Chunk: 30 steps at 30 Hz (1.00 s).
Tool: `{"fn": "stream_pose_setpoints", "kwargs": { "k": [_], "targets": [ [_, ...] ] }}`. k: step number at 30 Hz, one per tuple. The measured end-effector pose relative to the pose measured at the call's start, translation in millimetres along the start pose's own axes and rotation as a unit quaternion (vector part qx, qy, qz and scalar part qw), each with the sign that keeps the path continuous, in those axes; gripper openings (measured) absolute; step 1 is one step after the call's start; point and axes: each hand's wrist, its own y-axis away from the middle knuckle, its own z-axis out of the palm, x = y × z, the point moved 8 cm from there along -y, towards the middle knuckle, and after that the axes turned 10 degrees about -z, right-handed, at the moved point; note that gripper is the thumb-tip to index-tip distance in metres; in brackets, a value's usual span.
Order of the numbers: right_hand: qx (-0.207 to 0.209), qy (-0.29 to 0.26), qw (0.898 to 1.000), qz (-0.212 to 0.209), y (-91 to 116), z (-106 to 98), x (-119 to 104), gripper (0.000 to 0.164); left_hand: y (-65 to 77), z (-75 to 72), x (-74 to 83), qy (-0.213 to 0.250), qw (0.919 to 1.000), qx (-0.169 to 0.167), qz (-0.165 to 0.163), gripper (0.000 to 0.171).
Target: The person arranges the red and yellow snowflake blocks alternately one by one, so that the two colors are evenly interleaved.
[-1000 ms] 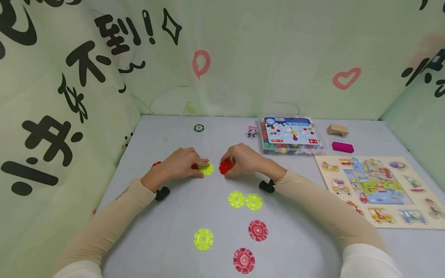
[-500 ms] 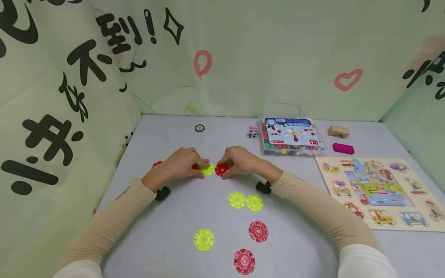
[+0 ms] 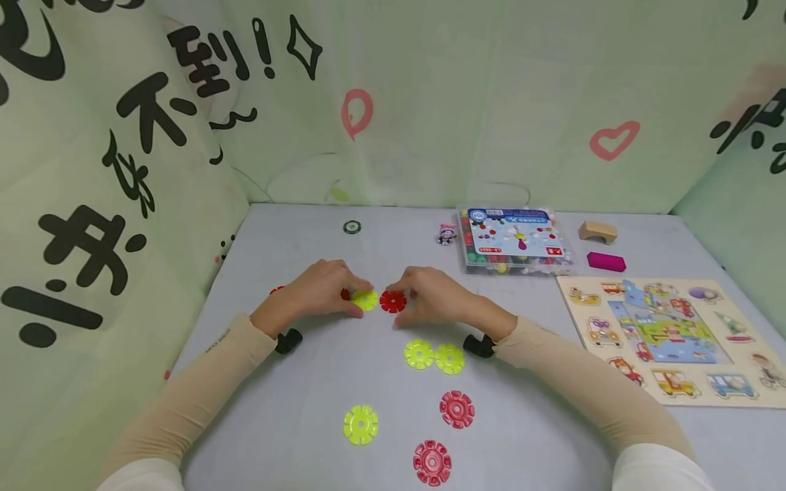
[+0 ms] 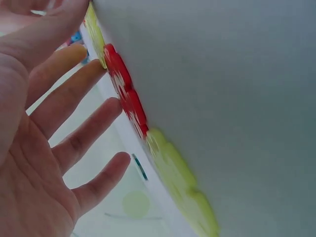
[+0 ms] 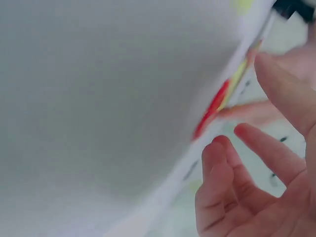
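A row of flower-shaped plastic discs lies on the table. My left hand (image 3: 319, 290) pinches a yellow-green disc (image 3: 366, 300) between thumb and index finger. In the left wrist view its other fingers spread beside a red disc (image 4: 126, 91) and a further yellow-green disc (image 4: 180, 182). A red disc (image 3: 393, 301) lies at the row's right end, at or very near the pinched one; contact is hard to tell. My right hand (image 3: 432, 296) is just right of it, thumb and fingers parted and holding nothing. Part of the row is hidden under the left hand.
Nearer me lie two yellow-green discs (image 3: 419, 354) side by side, one single yellow-green disc (image 3: 361, 425) and two red discs (image 3: 457, 409). Behind stand a clear parts box (image 3: 516, 239), a small figurine (image 3: 446, 234) and blocks (image 3: 598, 232). A puzzle board (image 3: 589, 296) lies right.
The right hand slid the red disc left toward the yellow-green one, then let go and drew back slightly to the right. The left hand has stayed put.
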Motion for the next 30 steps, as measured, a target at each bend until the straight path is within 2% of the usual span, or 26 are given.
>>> {"fn": "stream_pose_setpoints", "kwargs": {
  "k": [3,6,10,13,20,24,30],
  "targets": [
    [-0.001,0.007,0.999,-0.035,14.8,4.5,-30.7,0.051,-6.4,0.8,6.3,0.008,0.9999,-0.003,0.009,0.051],
    [-0.030,0.029,0.995,-0.094,27.9,20.7,-68.2,0.049,-15.1,3.4,15.1,0.004,0.9998,-0.009,0.019,0.052],
    [-0.081,0.071,0.981,-0.164,41.0,48.7,-110.1,0.052,-24.7,8.5,26.6,0.007,0.9992,-0.026,0.028,0.054],
    [-0.106,0.112,0.968,-0.197,44.8,64.9,-129.3,0.055,-28.4,11.9,31.0,0.005,0.9991,-0.037,0.023,0.051],
    [-0.136,0.221,0.931,-0.256,44.6,81.8,-152.5,0.054,-31.1,12.7,33.5,-0.019,0.9992,-0.033,0.011,0.047],
    [-0.150,0.222,0.929,-0.257,40.4,84.3,-154.9,0.044,-30.2,12.5,34.9,-0.021,0.9991,-0.033,0.013,0.047],
    [-0.165,0.202,0.938,-0.228,36.9,87.6,-153.7,0.042,-28.5,12.9,35.3,-0.020,0.9992,-0.033,0.013,0.047]
  ]
}}
